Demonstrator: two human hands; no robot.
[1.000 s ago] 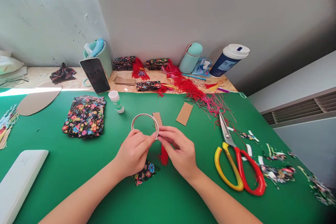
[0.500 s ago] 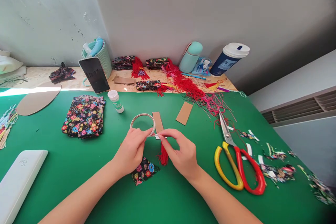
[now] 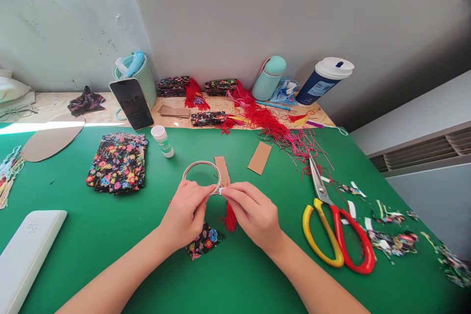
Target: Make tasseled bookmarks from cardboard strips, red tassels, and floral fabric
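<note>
My left hand (image 3: 187, 213) is closed on the lower edge of a roll of pale tape (image 3: 201, 163), which is tilted up above the green mat (image 3: 176, 279). My right hand (image 3: 255, 213) pinches a small white strip (image 3: 221, 190) at the roll's lower right side. Behind the fingertips lies a cardboard strip (image 3: 222, 169), and a red tassel (image 3: 230, 218) hangs or lies just below it, partly hidden by my right hand. A piece of flowered black fabric (image 3: 206, 241) lies partly under my left hand.
Scissors (image 3: 326, 201) with yellow and red handles lie at the right, beside fabric scraps (image 3: 393, 243). A glue stick (image 3: 162, 141), folded fabric (image 3: 117, 163) and a cardboard piece (image 3: 260, 158) lie farther back. A phone (image 3: 131, 103), bottle (image 3: 269, 78) and cup (image 3: 324, 81) stand along the wall.
The fingers of my right hand have closed in more around the white strip. Both hands stay in nearly the same place, and the view has shifted slightly.
</note>
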